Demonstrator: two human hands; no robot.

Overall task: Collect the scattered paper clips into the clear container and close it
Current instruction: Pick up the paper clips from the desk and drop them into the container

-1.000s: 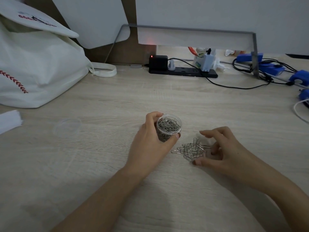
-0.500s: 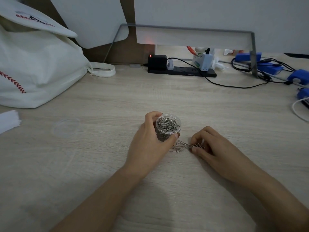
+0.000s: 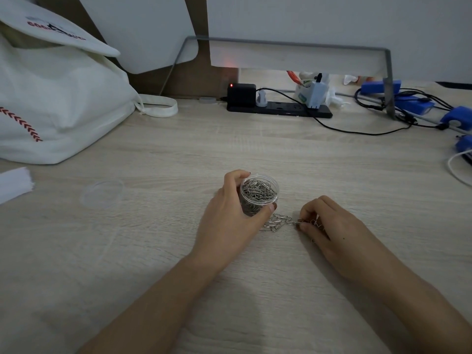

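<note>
A small round clear container (image 3: 259, 192), nearly full of silver paper clips, stands upright on the wooden desk with its top uncovered. My left hand (image 3: 229, 221) wraps around it from the left. Just right of the container a small heap of loose paper clips (image 3: 277, 223) lies on the desk. My right hand (image 3: 329, 231) rests on the desk right of that heap, fingertips pinched on a few clips. The clear round lid (image 3: 103, 192) lies flat on the desk far to the left.
A white cloth bag (image 3: 56, 98) fills the back left. White paper (image 3: 14, 185) pokes in at the left edge. A black power strip (image 3: 278, 108) with plugs and cables runs along the back. Blue devices (image 3: 413, 103) and a white cable (image 3: 457, 169) sit at the right.
My right hand has closed from a spread pose over the heap into a pinch on some clips and pulled them slightly right. My left hand and the container have stayed put.
</note>
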